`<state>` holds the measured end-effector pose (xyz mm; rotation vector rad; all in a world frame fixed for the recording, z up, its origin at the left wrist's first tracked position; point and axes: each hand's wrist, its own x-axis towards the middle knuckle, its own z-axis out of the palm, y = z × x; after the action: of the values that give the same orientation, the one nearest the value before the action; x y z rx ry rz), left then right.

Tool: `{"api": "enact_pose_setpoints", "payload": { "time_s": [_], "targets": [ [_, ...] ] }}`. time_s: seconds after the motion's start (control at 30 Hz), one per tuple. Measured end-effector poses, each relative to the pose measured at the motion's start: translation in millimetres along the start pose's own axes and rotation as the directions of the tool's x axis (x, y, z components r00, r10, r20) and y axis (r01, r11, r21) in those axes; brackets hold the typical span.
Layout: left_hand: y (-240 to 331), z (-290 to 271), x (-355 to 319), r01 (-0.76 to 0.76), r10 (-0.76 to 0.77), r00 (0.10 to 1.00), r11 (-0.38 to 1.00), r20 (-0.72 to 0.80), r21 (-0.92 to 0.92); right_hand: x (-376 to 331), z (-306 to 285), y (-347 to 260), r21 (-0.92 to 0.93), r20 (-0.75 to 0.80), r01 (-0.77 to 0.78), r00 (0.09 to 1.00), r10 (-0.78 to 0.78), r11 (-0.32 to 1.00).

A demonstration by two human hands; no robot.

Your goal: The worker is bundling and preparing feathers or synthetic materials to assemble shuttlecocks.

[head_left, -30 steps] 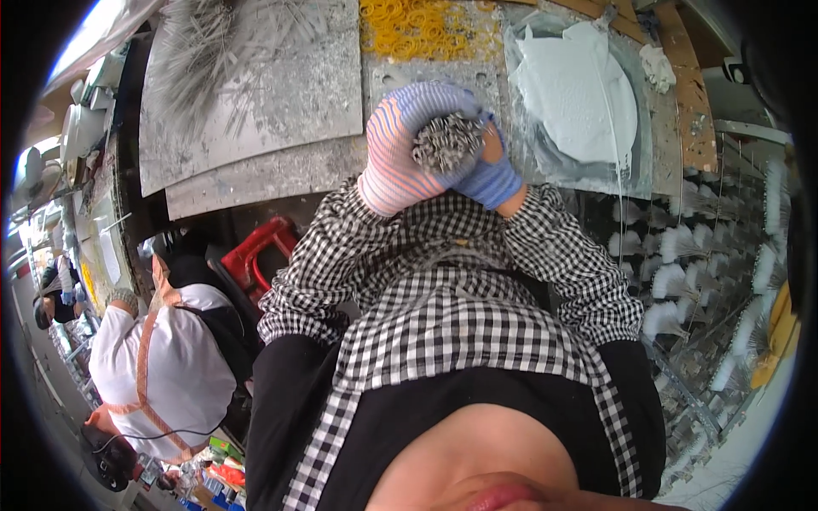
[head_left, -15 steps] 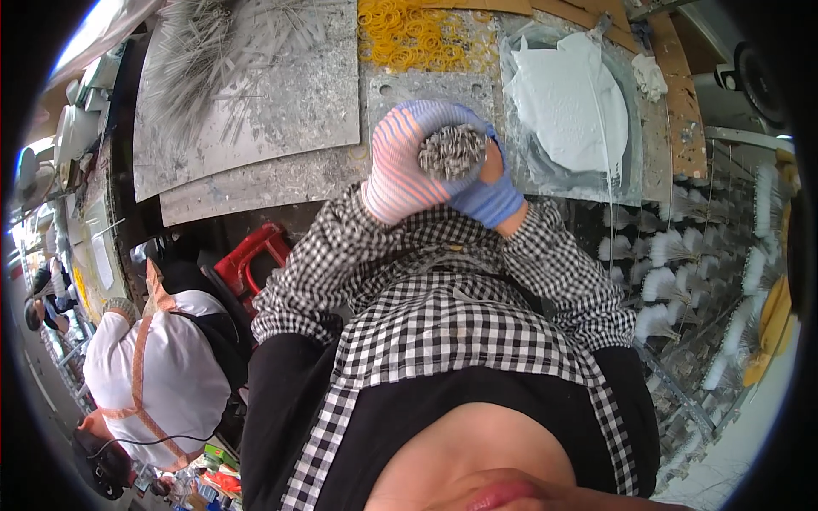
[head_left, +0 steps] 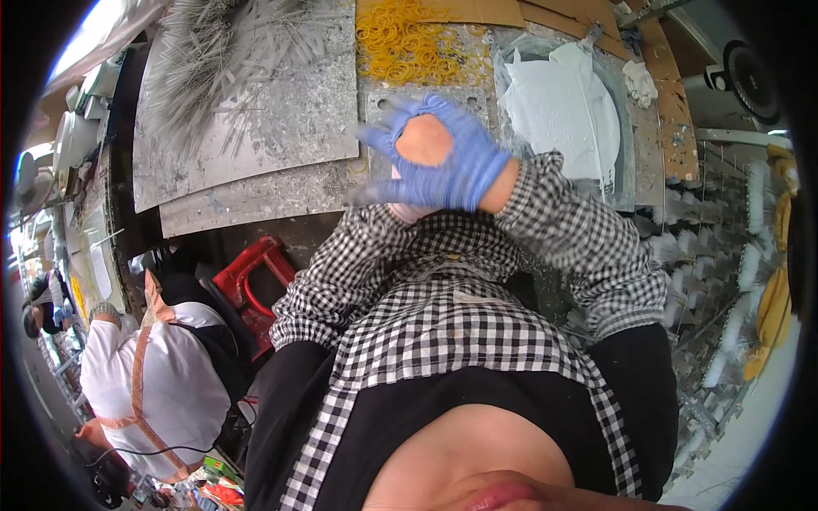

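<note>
A: Bands (head_left: 409, 43): position?
B: Loose yellow heap at the bench's far edge, just beyond the right hand (head_left: 434, 157), not touched.

A: Right hand?
B: Blue-gloved, fingers spread wide, blurred, gripping nothing visible; raised over a grey plate (head_left: 473, 85) lying just below the bands.

A: Left hand (head_left: 399, 209)?
B: Tucked under the right, only a pale sliver in view; cannot tell whether spread or closed.

A: Surroundings?
B: Left of the bands, grey bristles (head_left: 204, 68) scattered on a metal sheet (head_left: 281, 136). Right of the hands, a round dish (head_left: 626, 128) lined with white sheeting. Lower left, another person (head_left: 153, 383) in white, beside a red stool (head_left: 251, 285).
</note>
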<state>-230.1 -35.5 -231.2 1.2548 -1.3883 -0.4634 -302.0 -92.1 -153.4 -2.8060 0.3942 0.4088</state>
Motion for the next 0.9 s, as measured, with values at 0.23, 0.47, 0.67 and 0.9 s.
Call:
{"api": "enact_pose_setpoints", "payload": {
  "time_s": [0.23,0.47,0.67,0.9],
  "targets": [
    [0,-3,-23,0.278,-0.317,0.948,0.839,-0.005,-0.468,5,-45,-18,-0.010,-0.579,0.680,0.594,-0.558,0.733],
    [7,-4,-33,0.408,-0.540,0.830,0.416,0.140,-0.813,11,-12,21,0.313,-0.651,0.640,0.683,-0.333,0.702],
    [24,-7,-12,0.109,-0.332,0.903,0.792,-0.274,-0.601,-28,53,53,0.406,-0.615,0.348,0.788,-0.029,0.845],
    [-9,-46,-23,-0.088,0.061,0.984,0.984,0.170,0.155,-29,108,54,0.664,-0.576,0.282,0.784,0.233,0.693]
  ]
}}
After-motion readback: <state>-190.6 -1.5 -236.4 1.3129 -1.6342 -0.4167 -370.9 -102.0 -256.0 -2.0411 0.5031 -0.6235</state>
